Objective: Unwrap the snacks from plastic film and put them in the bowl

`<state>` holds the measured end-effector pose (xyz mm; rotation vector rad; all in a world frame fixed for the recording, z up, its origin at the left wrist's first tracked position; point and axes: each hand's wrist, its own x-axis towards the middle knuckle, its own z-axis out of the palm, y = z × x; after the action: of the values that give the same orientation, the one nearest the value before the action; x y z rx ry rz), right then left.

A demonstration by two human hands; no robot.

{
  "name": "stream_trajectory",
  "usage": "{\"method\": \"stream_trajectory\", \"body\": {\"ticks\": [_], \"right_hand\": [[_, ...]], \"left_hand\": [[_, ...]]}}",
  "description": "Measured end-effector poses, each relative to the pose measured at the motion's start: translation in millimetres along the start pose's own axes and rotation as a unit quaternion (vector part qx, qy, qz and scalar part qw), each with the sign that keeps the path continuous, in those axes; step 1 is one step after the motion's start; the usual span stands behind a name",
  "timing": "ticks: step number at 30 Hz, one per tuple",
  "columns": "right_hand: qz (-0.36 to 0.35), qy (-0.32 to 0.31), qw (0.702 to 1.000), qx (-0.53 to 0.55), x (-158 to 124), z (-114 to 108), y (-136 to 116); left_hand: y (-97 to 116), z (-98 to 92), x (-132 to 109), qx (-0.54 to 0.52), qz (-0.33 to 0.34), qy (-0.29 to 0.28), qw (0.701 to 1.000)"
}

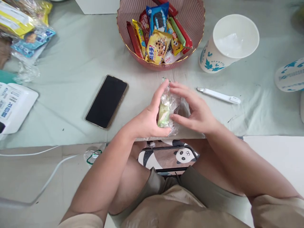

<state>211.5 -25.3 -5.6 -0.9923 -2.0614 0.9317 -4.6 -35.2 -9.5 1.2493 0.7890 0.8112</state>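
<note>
The green packet in clear crinkled film (163, 114) is at the near edge of the cloth-covered table (64, 104). The left hand (150, 118) curves round its left side, holding it; the right hand (199, 110) has thumb and fingers spread against the film, though whether they pinch it I cannot tell. A slim white cutter (219, 95) lies to the right, a smartphone (106, 102) to the left, a pink ribbed snack bowl (124, 38) beyond
</note>
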Motion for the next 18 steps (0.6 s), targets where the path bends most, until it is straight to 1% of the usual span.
{"method": "stream_trajectory", "body": {"ticks": [2,4,5,7,9,10,11,12,14,16,18], "right_hand": [[-0.003,-0.005,1.000,-0.017,0,-1,-3],[-0.004,0.020,0.999,-0.040,-2,-6,-6],[-0.004,0.046,0.997,-0.057,-4,-9,-6],[0.001,0.124,0.986,-0.107,-9,-21,-6],[0.031,0.197,0.962,-0.186,-16,-35,-1],[0.059,0.216,0.946,-0.233,-19,-42,2],[0.092,0.219,0.930,-0.281,-23,-49,7],[0.131,0.205,0.915,-0.323,-27,-54,12],[0.205,0.146,0.890,-0.379,-34,-62,21],[0.258,0.101,0.873,-0.400,-38,-65,27],[0.279,0.086,0.868,-0.401,-41,-66,29]], "left_hand": [[0,-0.4,2,0.029,0.024,-0.009,0.999],[0,-1.2,3,0.040,0.037,-0.016,0.998],[1,-1.9,3,0.044,0.037,-0.015,0.998],[0,-3.7,2,0.055,0.032,-0.005,0.998],[-1,-5.8,1,0.065,0.027,0.008,0.997],[-2,-6.9,0,0.073,0.033,0.019,0.997],[-3,-7.9,-1,0.084,0.044,0.032,0.995],[-4,-8.8,-1,0.098,0.058,0.047,0.992],[-5,-10.2,-1,0.135,0.091,0.076,0.984],[-7,-11.0,1,0.167,0.115,0.098,0.974],[-9,-10.9,3,0.186,0.127,0.108,0.968]]}}
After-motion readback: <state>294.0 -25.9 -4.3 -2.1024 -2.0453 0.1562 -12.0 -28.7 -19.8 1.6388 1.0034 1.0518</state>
